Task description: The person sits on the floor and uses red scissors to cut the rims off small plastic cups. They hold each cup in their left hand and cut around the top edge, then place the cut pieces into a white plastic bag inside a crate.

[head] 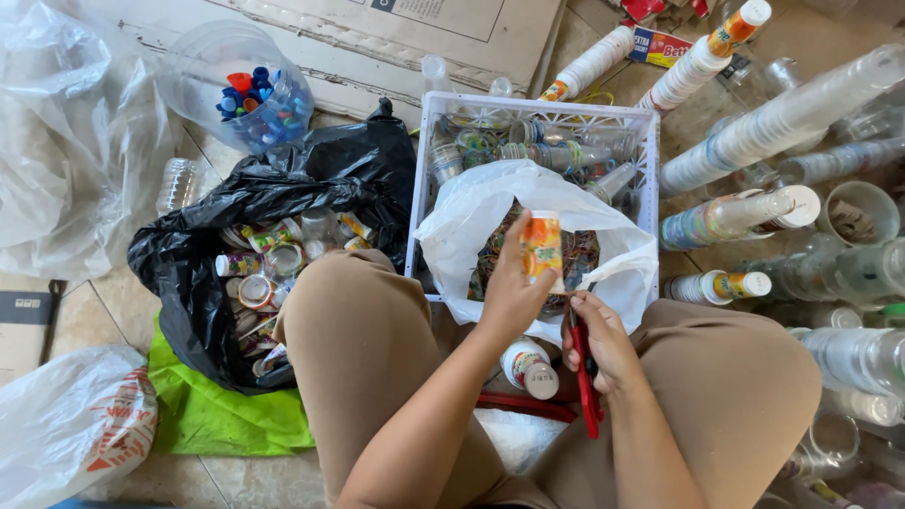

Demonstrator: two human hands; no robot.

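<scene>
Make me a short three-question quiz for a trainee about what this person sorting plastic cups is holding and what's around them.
1. True or false: the left hand holds an orange-labelled cup over the white plastic bag.
2. What does the right hand hold?
A. A red-handled cutter
B. A blue bottle cap
C. A glass jar
3. Fill in: the black bag of used cups lies beside the person's ____ knee.

Key
1. True. The cup is held up above the bag's opening, which sits in the white crate.
2. A. The handle runs down from the fist.
3. Left.
</scene>
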